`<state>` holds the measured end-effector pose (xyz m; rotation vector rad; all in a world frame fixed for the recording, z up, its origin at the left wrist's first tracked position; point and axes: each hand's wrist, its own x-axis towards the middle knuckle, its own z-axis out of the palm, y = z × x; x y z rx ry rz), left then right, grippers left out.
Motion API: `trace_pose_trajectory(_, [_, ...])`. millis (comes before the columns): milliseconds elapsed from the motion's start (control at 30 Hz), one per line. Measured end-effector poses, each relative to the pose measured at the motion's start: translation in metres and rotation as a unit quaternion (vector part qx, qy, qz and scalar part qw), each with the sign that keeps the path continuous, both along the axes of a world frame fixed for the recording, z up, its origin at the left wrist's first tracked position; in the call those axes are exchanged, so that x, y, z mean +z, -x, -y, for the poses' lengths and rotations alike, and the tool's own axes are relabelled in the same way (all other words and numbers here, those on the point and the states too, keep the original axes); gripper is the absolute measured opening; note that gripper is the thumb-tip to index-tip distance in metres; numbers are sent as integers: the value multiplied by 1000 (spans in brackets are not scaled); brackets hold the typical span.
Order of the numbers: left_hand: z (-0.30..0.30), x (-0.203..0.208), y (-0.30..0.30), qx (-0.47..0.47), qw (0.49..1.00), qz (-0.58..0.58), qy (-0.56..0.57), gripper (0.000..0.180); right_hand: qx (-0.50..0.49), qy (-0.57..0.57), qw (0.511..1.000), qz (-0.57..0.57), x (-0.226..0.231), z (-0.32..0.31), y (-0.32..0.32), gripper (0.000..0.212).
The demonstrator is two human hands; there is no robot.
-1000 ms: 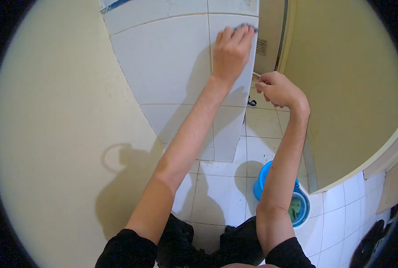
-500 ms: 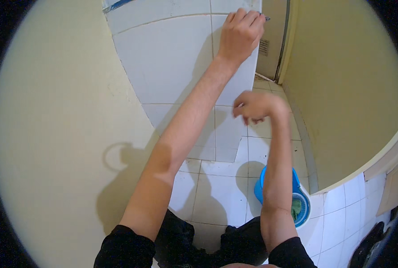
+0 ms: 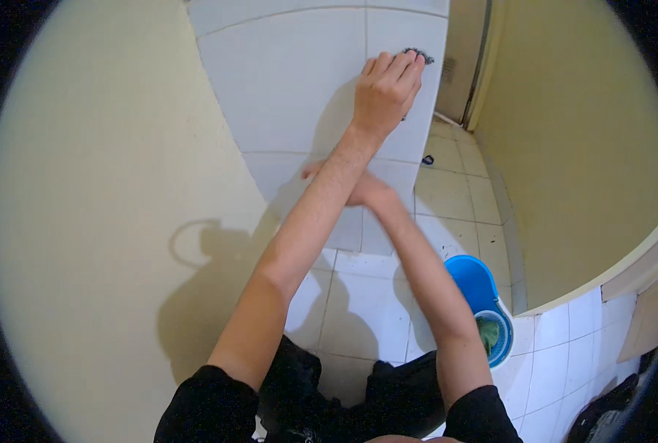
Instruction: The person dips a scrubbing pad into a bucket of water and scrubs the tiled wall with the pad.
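High on the white tiled wall [image 3: 292,88], my left hand [image 3: 386,92] is closed on a dark grey, curly steel wool scrubber [image 3: 417,56] and presses it to a tile near the outer edge. Only part of the scrubber shows past my fingertips. A small dark bit appears just below that hand. Lower down, my right hand [image 3: 360,193] passes behind my left forearm. Its fingertips come out blurred on the other side, close to the wall, and the forearm covers much of the hand.
A blue mop bucket [image 3: 470,275] with a green cloth [image 3: 489,334] in its basket stands on the tiled floor at my right. A small dark thing [image 3: 428,159] shows beside the wall's edge. Cream walls rise on both sides, with a door [image 3: 463,59] beyond.
My left hand has come down slightly from the wall's upper edge with the scrubber, which shows more now. The right hand has swung left, behind my left forearm. The view has shifted a little.
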<state>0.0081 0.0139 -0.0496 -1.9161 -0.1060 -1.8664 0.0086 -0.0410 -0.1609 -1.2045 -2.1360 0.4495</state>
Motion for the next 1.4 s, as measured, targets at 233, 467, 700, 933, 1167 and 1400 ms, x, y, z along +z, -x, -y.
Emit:
trace_pose_trajectory(233, [-8, -21, 13, 10, 1000, -9, -14, 20, -102, 263, 959, 5, 50, 27, -56, 28])
trace_pose_trajectory(467, [-15, 52, -1, -19, 993, 91, -68, 15, -141, 354, 916, 128, 78, 46, -37, 33])
trace_pose_trajectory(700, [-18, 5, -2, -4, 997, 69, -30, 15, -143, 360, 910, 146, 99, 54, -42, 37])
trace_pose_trajectory(933, [-7, 12, 8, -28, 999, 3, 23, 25, -214, 317, 910, 160, 117, 78, -47, 38])
trace_pose_trajectory(1167, [-5, 18, 7, -21, 999, 24, 9, 27, -100, 310, 940, 99, 140, 95, -28, 30])
trace_pose_trajectory(1400, [-4, -42, 12, 16, 1000, 5, 23, 30, -86, 295, 949, 66, 149, 106, -36, 28])
